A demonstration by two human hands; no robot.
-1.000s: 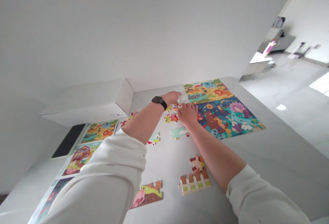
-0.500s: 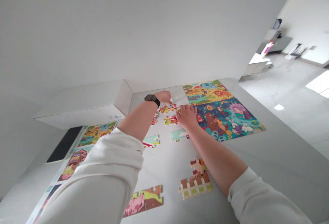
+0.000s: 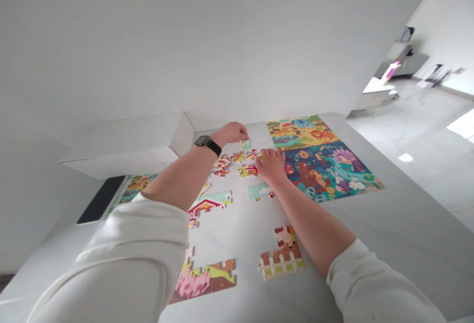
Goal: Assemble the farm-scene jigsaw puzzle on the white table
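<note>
My left hand (image 3: 236,132), with a dark watch on its wrist, pinches a pale green jigsaw piece (image 3: 247,144) near the wall. My right hand (image 3: 271,166) lies on the table with its fingers stretched forward, beside a small cluster of loose pieces; what lies under its fingertips is partly hidden. In that cluster are a red barn piece (image 3: 248,170) and a red and white piece (image 3: 221,166). A joined pale green strip (image 3: 259,192) sits below my right hand. The red roof section (image 3: 207,202) shows beside my left forearm.
Nearer me lie the joined pig section (image 3: 202,283) and the fence section (image 3: 283,262). Animal picture sheets (image 3: 326,175) are on the right. A white box (image 3: 122,162) and a dark flat rectangle (image 3: 101,198) are on the left; the wall stands behind.
My left hand has risen slightly and moved left, lifting the pale green piece away from the cluster. My right hand stays nearly in place.
</note>
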